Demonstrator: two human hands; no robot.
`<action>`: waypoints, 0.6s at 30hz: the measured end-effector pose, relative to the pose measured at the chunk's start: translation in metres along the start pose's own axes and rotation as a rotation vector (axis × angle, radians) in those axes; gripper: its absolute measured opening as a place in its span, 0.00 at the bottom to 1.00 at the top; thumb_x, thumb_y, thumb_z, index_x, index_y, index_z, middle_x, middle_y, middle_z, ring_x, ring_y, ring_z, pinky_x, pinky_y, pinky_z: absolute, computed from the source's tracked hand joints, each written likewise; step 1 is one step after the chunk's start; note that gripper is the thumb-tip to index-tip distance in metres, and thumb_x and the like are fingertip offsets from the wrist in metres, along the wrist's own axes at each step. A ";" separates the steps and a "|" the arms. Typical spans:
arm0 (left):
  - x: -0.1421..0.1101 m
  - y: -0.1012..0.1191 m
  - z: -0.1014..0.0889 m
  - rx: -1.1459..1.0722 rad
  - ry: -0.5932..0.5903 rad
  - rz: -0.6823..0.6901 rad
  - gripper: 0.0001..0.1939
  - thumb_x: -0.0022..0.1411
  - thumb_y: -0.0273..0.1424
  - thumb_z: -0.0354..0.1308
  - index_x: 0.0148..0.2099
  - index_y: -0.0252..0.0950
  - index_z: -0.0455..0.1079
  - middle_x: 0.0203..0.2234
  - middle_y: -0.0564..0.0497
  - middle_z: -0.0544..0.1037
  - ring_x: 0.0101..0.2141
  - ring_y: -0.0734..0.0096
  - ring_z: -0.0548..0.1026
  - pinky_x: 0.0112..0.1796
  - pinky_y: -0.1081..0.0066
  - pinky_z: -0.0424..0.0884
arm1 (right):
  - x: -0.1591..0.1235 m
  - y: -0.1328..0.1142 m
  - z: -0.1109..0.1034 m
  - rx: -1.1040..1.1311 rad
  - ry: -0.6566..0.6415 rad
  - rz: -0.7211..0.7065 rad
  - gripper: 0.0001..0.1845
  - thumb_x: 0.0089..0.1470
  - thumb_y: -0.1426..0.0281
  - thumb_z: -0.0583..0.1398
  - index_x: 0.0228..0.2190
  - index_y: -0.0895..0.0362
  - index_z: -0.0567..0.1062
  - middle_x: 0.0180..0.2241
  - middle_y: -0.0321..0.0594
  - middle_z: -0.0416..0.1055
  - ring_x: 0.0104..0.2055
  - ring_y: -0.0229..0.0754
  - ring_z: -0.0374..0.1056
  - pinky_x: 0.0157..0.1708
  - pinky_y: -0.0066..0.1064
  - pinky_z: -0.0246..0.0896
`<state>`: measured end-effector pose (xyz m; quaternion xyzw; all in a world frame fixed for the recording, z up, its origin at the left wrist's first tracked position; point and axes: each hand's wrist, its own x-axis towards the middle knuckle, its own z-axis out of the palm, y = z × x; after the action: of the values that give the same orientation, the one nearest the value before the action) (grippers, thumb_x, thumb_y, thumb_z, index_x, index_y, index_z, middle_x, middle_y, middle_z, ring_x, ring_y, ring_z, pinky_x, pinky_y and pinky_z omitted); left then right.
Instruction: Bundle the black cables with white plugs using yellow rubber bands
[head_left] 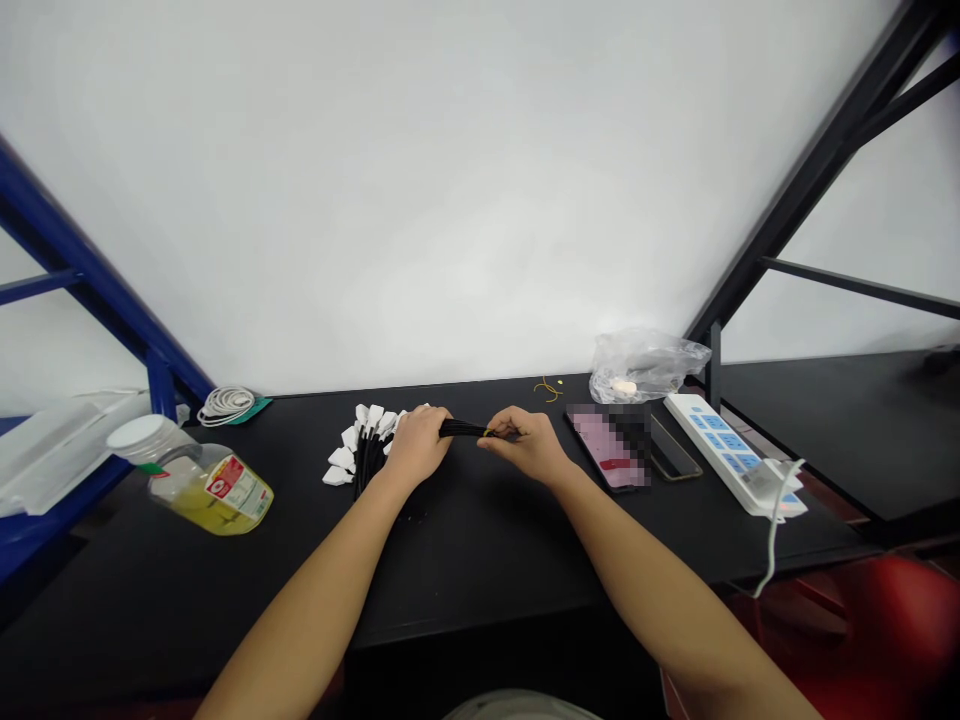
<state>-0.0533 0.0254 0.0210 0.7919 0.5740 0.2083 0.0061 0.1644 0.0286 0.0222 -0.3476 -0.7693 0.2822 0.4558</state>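
A bundle of black cables [461, 428] stretches between my two hands above the black table. My left hand [418, 442] is wrapped round the bundle, palm down. To its left, white plug-like ends [341, 462] fan out from black cable lengths [367, 455] lying on the table. At the bundle's right end my right hand [531, 440] is closed, thumb and fingers pinched together. A small bit of yellow [487, 432], perhaps a twist tie, shows at those fingertips; its exact form is too small to make out.
Loose yellow ties [550, 388] lie at the back near a clear plastic bag [645, 362]. On the right are two phones [611, 450] and a white power strip [724, 445]. A jar of yellow liquid [217, 490] and a coiled white cable [227, 404] sit left.
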 end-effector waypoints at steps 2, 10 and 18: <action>0.000 0.000 0.000 -0.007 -0.004 0.006 0.05 0.63 0.28 0.55 0.40 0.39 0.73 0.38 0.47 0.79 0.43 0.56 0.74 0.41 0.61 0.67 | 0.000 -0.002 0.001 0.045 -0.028 0.061 0.14 0.48 0.61 0.69 0.30 0.55 0.73 0.23 0.33 0.73 0.24 0.35 0.68 0.23 0.26 0.61; -0.001 0.000 0.001 -0.040 -0.004 0.035 0.07 0.62 0.27 0.56 0.42 0.41 0.74 0.40 0.49 0.80 0.45 0.56 0.73 0.43 0.61 0.66 | -0.001 -0.005 0.002 0.079 -0.119 0.142 0.17 0.48 0.62 0.67 0.25 0.54 0.64 0.19 0.30 0.67 0.20 0.33 0.60 0.20 0.25 0.53; 0.001 -0.003 0.001 -0.018 -0.014 -0.002 0.05 0.64 0.29 0.56 0.41 0.39 0.72 0.38 0.49 0.80 0.43 0.57 0.74 0.41 0.63 0.65 | -0.002 -0.010 0.006 0.086 -0.101 0.161 0.21 0.52 0.59 0.65 0.23 0.54 0.60 0.17 0.29 0.66 0.18 0.33 0.60 0.19 0.25 0.52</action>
<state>-0.0558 0.0272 0.0199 0.7925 0.5730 0.2080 0.0173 0.1568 0.0197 0.0261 -0.3737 -0.7482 0.3676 0.4067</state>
